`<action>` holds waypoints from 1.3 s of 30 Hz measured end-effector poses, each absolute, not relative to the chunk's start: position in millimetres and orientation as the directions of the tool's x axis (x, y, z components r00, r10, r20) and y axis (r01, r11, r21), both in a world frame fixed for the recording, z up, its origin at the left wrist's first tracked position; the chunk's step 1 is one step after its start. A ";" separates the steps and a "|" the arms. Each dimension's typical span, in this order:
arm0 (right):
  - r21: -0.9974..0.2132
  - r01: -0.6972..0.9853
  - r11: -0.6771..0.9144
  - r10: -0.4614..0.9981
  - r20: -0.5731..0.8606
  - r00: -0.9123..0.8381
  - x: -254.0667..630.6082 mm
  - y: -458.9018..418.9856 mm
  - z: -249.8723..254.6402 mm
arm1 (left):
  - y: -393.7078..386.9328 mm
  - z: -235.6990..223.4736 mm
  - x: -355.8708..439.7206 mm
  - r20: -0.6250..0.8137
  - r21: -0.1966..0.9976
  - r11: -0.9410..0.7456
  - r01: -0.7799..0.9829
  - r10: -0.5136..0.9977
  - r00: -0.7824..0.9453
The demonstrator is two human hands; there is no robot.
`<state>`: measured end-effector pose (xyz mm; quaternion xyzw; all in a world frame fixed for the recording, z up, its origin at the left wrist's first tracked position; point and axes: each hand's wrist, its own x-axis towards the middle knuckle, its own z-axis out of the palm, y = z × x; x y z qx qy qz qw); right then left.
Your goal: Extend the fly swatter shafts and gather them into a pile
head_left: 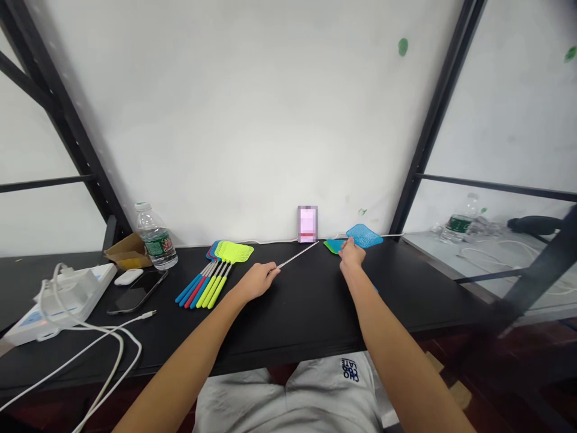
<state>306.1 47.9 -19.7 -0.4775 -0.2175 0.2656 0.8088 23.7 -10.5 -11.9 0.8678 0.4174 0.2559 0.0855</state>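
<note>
Forearms [189, 355] out, metal swatter shaft [297, 255] in left grip [255, 281]

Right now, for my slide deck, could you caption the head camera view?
Head view: the left hand holds a metal rod, the right hand touches a blue fly swatter head.
</note>
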 end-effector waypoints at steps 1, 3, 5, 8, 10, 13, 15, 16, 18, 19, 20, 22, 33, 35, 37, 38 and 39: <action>-0.885 -0.246 0.395 0.626 0.063 0.778 304.3 47.5 -19.3 | -9.0 -12.2 20.6 0.375 0.364 -0.634 0.682 0.770 0.516; -0.874 -0.295 0.385 0.669 0.045 0.742 295.3 46.0 -18.3 | -8.1 -12.3 18.6 0.385 0.364 -0.632 0.684 0.771 0.508; -0.858 -0.356 0.370 0.744 0.045 0.666 284.7 43.2 -16.6 | -9.6 -12.0 20.4 0.390 0.374 -0.638 0.673 0.767 0.510; -0.817 -0.493 0.299 0.818 -0.046 0.573 276.1 37.4 -12.4 | -13.8 -11.7 25.0 0.392 0.395 -0.650 0.649 0.758 0.520; -0.783 -0.570 0.250 0.857 -0.095 0.506 275.3 33.5 -9.2 | -16.6 -11.9 28.2 0.397 0.386 -0.656 0.648 0.753 0.525; -0.750 -0.625 0.216 0.906 -0.084 0.414 274.6 29.3 -5.5 | -19.7 -12.4 33.4 0.401 0.352 -0.659 0.665 0.748 0.529; -0.730 -0.652 0.206 0.929 -0.063 0.364 272.4 27.5 -3.9 | -20.9 -12.8 36.4 0.403 0.340 -0.655 0.674 0.749 0.525; -0.718 -0.666 0.201 0.938 -0.056 0.343 271.1 26.9 -3.4 | -21.3 -13.0 37.5 0.405 0.339 -0.654 0.677 0.751 0.522; -0.692 -0.695 0.193 0.947 -0.055 0.318 268.6 25.9 -2.5 | -21.6 -13.3 38.7 0.410 0.342 -0.652 0.677 0.751 0.517; -0.682 -0.706 0.190 0.948 -0.058 0.312 267.8 25.6 -2.2 | -21.6 -13.3 38.8 0.413 0.343 -0.652 0.676 0.751 0.514; -0.676 -0.712 0.189 0.949 -0.061 0.310 267.2 25.4 -2.0 | -21.6 -13.4 38.8 0.415 0.344 -0.651 0.677 0.752 0.512; -0.686 -0.701 0.197 0.947 -0.051 0.316 266.5 25.1 -1.8 | -21.5 -13.3 38.5 0.413 0.343 -0.649 0.679 0.754 0.511; -0.757 -0.503 0.416 0.866 0.161 0.473 255.6 16.5 0.1 | -23.6 -12.5 42.9 0.384 0.389 -0.631 0.671 0.773 0.504; -0.763 -0.480 0.432 0.854 0.176 0.489 254.2 15.8 0.1 | -24.1 -12.5 44.8 0.380 0.407 -0.629 0.662 0.776 0.504; -0.767 -0.465 0.442 0.848 0.188 0.496 253.3 15.3 -0.1 | -24.6 -12.7 46.5 0.381 0.418 -0.628 0.656 0.777 0.501; -0.767 -0.463 0.444 0.847 0.192 0.495 253.0 15.2 -0.2 | -24.7 -12.8 47.0 0.384 0.421 -0.629 0.654 0.776 0.500; -0.767 -0.464 0.443 0.849 0.193 0.492 252.9 15.0 0.0 | -24.8 -13.0 47.4 0.387 0.423 -0.630 0.651 0.775 0.499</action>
